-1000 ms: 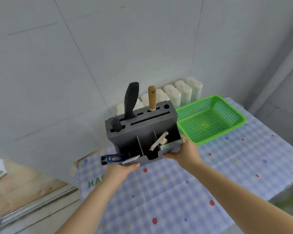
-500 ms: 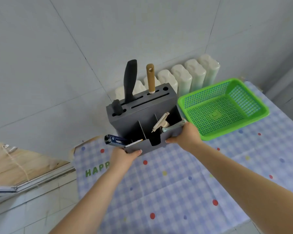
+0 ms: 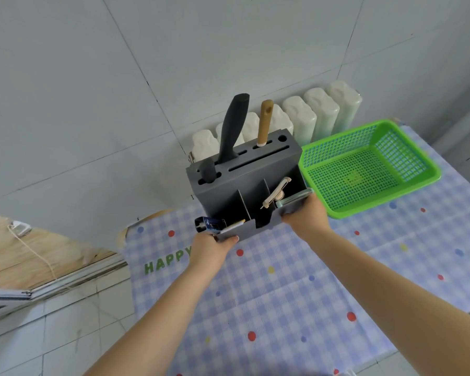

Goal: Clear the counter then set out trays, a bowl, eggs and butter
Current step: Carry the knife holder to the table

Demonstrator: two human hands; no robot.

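Observation:
A grey knife block (image 3: 244, 183) with open front compartments is gripped from both sides at the back of the counter. My left hand (image 3: 212, 246) grips its front left corner, my right hand (image 3: 307, 217) its front right corner. A black-handled knife (image 3: 232, 126) and a wooden-handled tool (image 3: 265, 122) stand in its slots. A peeler (image 3: 276, 192) and a blue tube (image 3: 209, 223) stick out of the front compartments. Whether the block rests on the cloth or hangs just above it, I cannot tell.
A green mesh basket (image 3: 407, 183) sits right of the block on the blue checked tablecloth (image 3: 282, 289). A row of white bottles (image 3: 320, 112) lines the tiled wall behind. A wooden ledge (image 3: 25, 251) with a cord lies to the left.
The view has tilted down and left, so more of the counter shows. The block sits closer to the wall and basket, both hands still gripping it.

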